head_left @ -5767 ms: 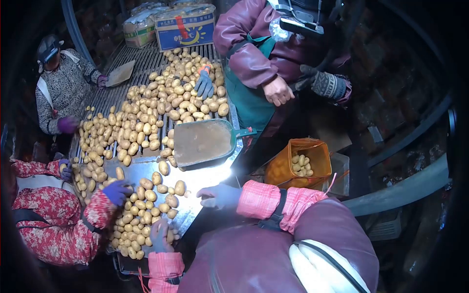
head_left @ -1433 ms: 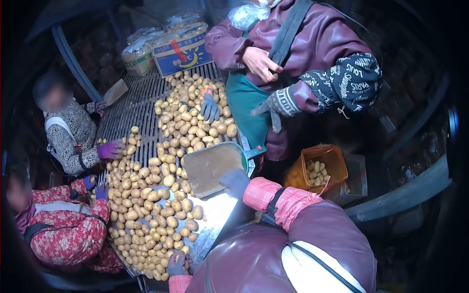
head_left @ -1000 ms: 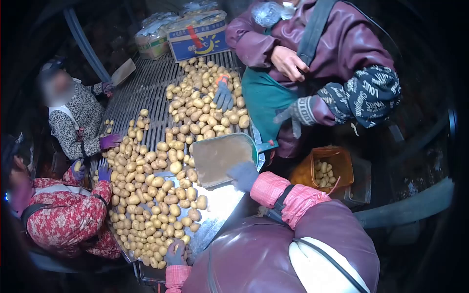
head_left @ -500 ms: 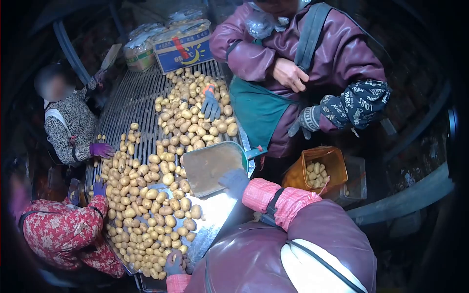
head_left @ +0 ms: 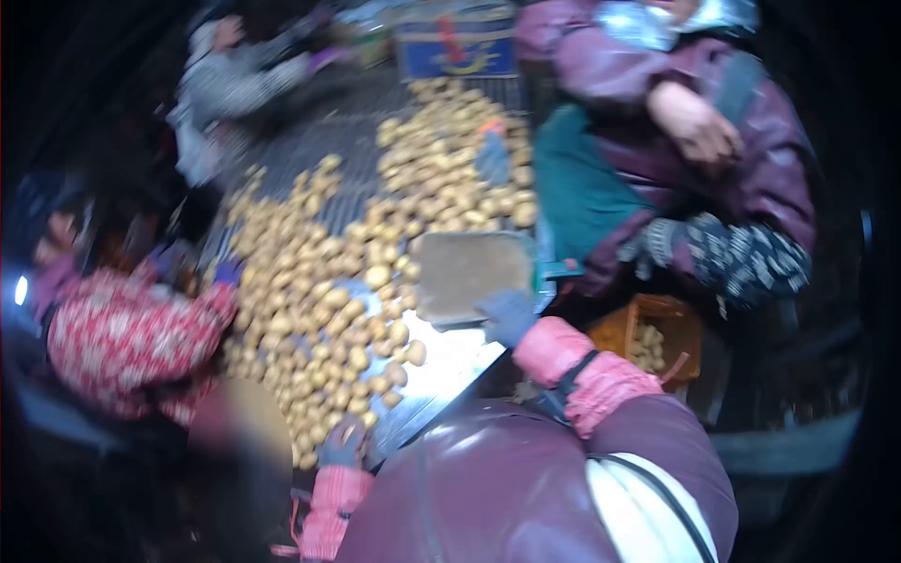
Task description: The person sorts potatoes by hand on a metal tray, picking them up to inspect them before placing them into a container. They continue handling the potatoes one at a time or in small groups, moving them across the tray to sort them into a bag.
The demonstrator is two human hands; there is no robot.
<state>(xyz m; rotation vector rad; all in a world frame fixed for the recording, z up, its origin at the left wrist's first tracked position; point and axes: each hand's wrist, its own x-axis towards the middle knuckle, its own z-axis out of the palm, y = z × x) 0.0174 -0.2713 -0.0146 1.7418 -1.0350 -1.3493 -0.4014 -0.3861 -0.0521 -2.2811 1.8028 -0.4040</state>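
Observation:
Motion blurs the view. My right hand, in a grey-blue glove, is closed on the near right corner of a shallow scoop with a brownish, dirty inside. Part of its green rim shows on the right. The scoop lies at the right edge of a heap of potatoes. My left hand, gloved too, is at the near edge of the heap, touching or just beside the potatoes. Its fingers look curved, but the smear hides whether a potato is between them.
The potatoes lie on a slatted table with a shiny metal edge. A blue box stands at the far end. Co-workers stand left and across. An orange glove-cuffed hand-shaped glove lies on the potatoes. An orange crate holds potatoes.
My view has swung, so the scene sits further right and higher. The far-left co-worker now reaches toward the boxes. A blurred round tan shape has appeared at lower left. Both my hands keep their places.

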